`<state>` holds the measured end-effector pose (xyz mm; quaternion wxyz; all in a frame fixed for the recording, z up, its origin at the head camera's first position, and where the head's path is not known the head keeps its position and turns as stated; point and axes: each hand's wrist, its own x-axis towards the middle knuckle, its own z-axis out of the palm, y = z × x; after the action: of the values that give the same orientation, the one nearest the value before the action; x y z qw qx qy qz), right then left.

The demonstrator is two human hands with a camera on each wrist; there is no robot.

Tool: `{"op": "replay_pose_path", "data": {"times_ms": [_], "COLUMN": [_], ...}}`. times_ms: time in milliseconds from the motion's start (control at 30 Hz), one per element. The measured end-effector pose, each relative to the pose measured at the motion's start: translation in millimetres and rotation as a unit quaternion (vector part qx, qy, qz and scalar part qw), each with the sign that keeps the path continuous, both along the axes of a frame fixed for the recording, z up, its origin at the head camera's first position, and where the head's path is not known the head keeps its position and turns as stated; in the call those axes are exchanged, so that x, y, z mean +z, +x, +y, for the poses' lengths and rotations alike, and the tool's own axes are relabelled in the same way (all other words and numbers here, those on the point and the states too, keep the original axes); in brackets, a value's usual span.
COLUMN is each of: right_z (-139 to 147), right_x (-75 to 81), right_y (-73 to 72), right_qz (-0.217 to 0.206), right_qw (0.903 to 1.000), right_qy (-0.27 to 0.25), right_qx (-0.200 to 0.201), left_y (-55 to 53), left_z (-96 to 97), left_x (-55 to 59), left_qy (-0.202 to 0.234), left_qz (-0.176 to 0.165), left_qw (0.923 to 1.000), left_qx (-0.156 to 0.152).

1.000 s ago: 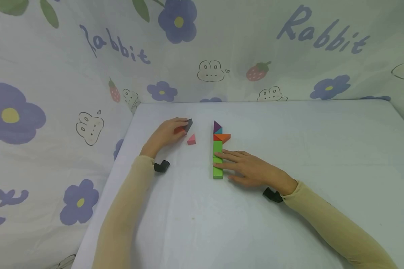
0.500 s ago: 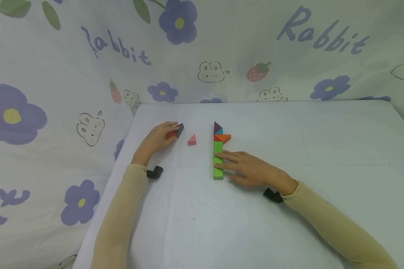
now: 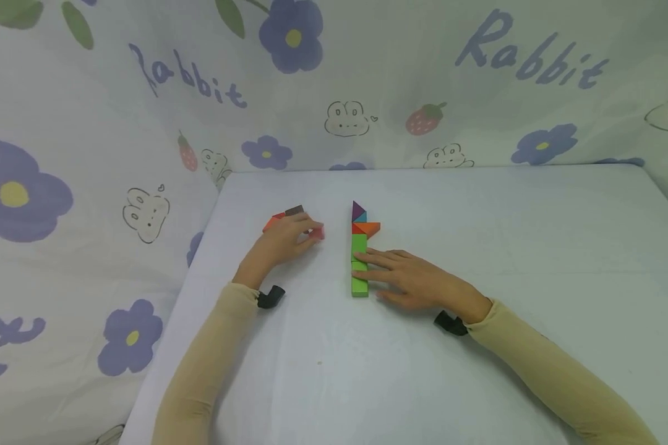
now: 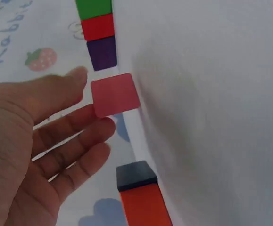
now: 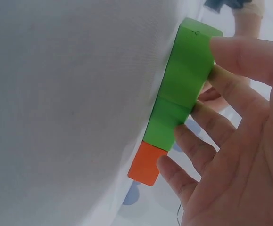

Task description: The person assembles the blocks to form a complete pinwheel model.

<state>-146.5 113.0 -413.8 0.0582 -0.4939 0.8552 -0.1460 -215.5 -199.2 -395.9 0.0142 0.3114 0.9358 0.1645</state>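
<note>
My left hand (image 3: 282, 240) reaches over a small pink triangular block (image 3: 318, 233). In the left wrist view, the index fingertip meets one edge of the pink block (image 4: 115, 95), while the thumb stands slightly apart from it. Behind the left hand lie a dark grey block (image 3: 294, 210) and an orange-red block (image 3: 271, 223), partly hidden. My right hand (image 3: 409, 278) rests its spread, fairly straight fingers on two green blocks (image 3: 359, 284) laid end to end. Beyond these, red, orange (image 3: 372, 228), blue and purple (image 3: 358, 211) triangular blocks continue the row.
A white cloth covers the table (image 3: 479, 216). A patterned curtain (image 3: 389, 74) with flowers and rabbits hangs at the back and left. Black camera mounts (image 3: 271, 297) sit at both wrists.
My left hand has shifted the dark grey and orange-red blocks leftward, let go of them, and moved right to the pink block. The right hand stays on the green blocks.
</note>
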Motion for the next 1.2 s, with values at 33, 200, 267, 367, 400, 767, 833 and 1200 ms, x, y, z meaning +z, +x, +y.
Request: {"op": "replay_pose_path", "data": {"times_ms": [33, 200, 267, 367, 400, 767, 833, 1200], "right_z": [0, -1, -1, 0, 0, -3, -4, -3], "right_x": [0.1, 0.5, 0.6, 0.7, 1.0, 6.7, 7.0, 6.1], "right_y": [0.0, 0.1, -0.3, -0.7, -0.9, 2.4, 3.5, 4.2], "right_qz": [0.003, 0.010, 0.007, 0.003, 0.004, 0.038, 0.036, 0.026], "right_qw": [1.0000, 1.0000, 1.0000, 1.0000, 1.0000, 0.9985, 0.9986, 0.9988], "right_qy": [0.000, 0.002, 0.006, 0.003, -0.002, -0.028, -0.025, -0.033], "right_qx": [0.001, -0.001, -0.004, -0.004, -0.004, 0.026, 0.031, 0.025], "left_y": [-0.7, -11.4, -17.5, -25.0, -26.3, -28.9, -30.1, -26.0], "left_z": [2.4, 15.0, 20.1, 26.5, 27.5, 16.5, 16.4, 31.2], "left_x": [-0.7, -6.5, -9.5, -11.9, -11.8, -9.7, -12.2, -14.3], "left_qy": [-0.001, 0.023, 0.035, 0.045, 0.045, 0.040, 0.042, 0.055], "left_qz": [0.000, 0.005, 0.008, 0.011, 0.008, -0.045, -0.043, -0.038], "left_qw": [1.0000, 0.9997, 0.9993, 0.9989, 0.9989, 0.9975, 0.9978, 0.9978], "left_qx": [0.002, 0.010, 0.010, 0.010, 0.012, 0.038, 0.029, -0.002]}}
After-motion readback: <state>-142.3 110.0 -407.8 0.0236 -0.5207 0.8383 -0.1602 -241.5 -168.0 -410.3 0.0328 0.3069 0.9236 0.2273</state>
